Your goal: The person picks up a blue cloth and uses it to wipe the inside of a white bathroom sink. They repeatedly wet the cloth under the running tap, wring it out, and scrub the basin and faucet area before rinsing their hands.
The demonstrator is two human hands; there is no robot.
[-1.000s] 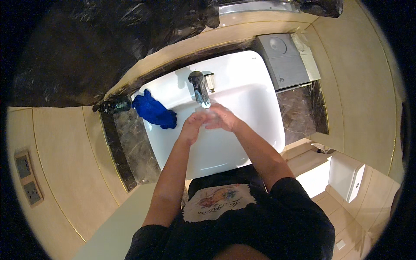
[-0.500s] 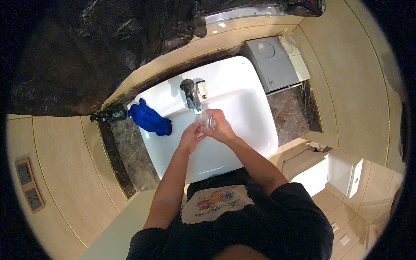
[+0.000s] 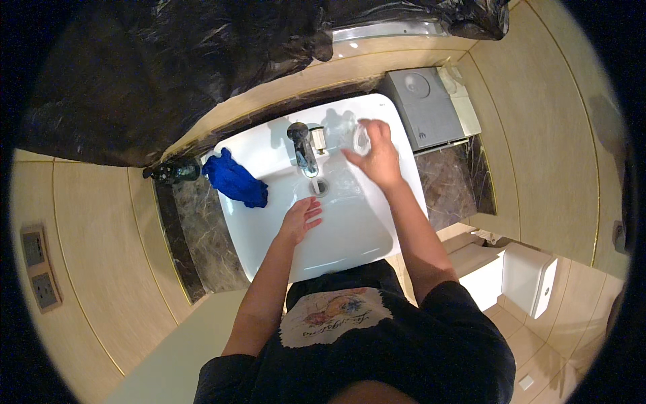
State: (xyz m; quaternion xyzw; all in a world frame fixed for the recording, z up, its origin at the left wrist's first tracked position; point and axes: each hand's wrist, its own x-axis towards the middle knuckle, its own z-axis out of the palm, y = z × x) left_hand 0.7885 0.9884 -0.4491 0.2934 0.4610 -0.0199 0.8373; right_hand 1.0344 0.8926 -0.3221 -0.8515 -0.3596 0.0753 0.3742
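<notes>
My right hand is at the back right of the white sink, thumb and fingers curved around a clear cup. The cup's see-through walls make its outline faint. Below the faucet, my left hand hovers over the basin with its fingers apart and nothing in it. The drain lies just beyond its fingertips.
A crumpled blue cloth drapes over the sink's left rim, beside a dark bottle. A small white-topped item stands right of the faucet. The grey box sits on the counter at the back right.
My hands have come apart. The right one has carried the clear cup from under the faucet to the sink's back right, while the left has stayed over the basin and opened.
</notes>
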